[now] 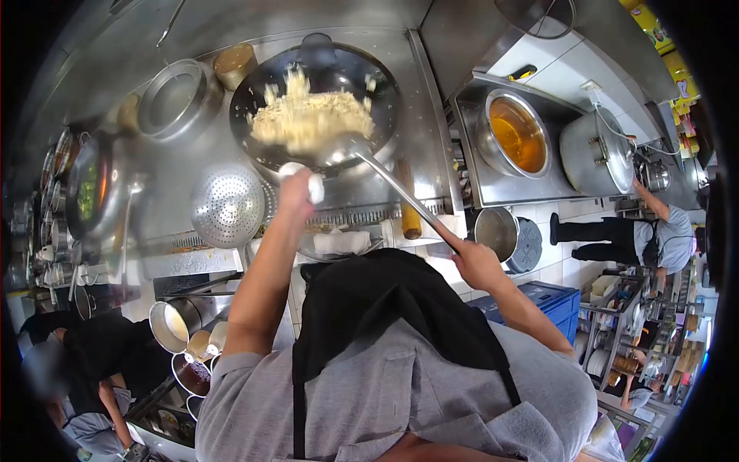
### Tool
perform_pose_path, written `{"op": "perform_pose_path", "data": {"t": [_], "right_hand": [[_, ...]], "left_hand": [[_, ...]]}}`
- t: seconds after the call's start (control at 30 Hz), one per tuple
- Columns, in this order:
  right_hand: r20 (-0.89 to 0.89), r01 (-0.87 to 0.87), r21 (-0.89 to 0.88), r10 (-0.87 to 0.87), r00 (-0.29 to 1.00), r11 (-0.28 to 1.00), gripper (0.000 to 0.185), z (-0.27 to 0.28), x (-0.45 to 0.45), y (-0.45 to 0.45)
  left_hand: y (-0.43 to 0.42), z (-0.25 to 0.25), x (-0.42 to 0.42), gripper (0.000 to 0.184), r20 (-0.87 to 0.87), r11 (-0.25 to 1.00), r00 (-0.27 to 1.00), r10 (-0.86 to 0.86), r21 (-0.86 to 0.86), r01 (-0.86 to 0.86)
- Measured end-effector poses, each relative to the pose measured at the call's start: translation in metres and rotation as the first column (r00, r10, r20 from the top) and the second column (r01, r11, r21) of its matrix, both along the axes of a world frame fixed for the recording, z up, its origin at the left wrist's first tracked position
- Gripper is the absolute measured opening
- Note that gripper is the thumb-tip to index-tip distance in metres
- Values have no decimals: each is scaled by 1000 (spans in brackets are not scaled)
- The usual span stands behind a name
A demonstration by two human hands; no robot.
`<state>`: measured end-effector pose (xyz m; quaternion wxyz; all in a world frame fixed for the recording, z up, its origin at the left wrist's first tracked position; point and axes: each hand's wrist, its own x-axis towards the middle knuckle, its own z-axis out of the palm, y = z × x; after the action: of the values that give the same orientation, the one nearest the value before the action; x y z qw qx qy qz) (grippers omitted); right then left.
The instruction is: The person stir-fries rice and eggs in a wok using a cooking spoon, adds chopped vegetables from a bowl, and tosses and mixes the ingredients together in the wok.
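A black wok (245, 146) stands on the steel range. Pale yellow fried rice or similar chopped food (315, 117) is in it, blurred by motion, with bits in the air above the heap. My left hand (299, 194) is closed around a folded white cloth (315, 187) at the wok's near rim. The part of the wok under the cloth is hidden. My right hand (479, 266) grips the wooden end of a long metal ladle (396, 183). Its bowl, blurred, lies inside the wok at the near right side of the food.
A perforated strainer (227, 204) and a metal pot (173, 100) are left of the wok. On the right are a steel bowl of orange liquid (517, 132) and a large lidded pot (596, 154). Co-workers stand at right (662, 239) and lower left (85, 400). A blue crate (550, 304) is behind my right arm.
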<state>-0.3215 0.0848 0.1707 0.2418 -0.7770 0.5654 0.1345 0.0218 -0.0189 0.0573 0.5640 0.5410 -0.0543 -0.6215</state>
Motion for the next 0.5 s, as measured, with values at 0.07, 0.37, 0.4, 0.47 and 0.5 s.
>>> {"op": "perform_pose_path", "data": {"t": [0.07,0.37,0.4,0.47,0.5], "right_hand": [[-269,12,58,4,963,998,85,-20,-8,-19],[536,153,-260,11,844,953,82,-45,41,-165],[479,292,-175,-178,859,940,78,-37,66,-161],[414,400,-211,-289,863,892,76,-70,107,-165],[416,368,-318,-220,883,874,78,-110,121,-170]], "left_hand": [[-16,-41,-4,7,14,998,1000,-17,-57,18],[-1,-34,7,23,-37,992,995,-94,-91,90],[13,-22,18,38,43,976,977,-211,-48,213],[36,-12,35,42,0,975,975,-223,-5,223],[52,-11,44,47,-43,969,969,-242,48,244]]}}
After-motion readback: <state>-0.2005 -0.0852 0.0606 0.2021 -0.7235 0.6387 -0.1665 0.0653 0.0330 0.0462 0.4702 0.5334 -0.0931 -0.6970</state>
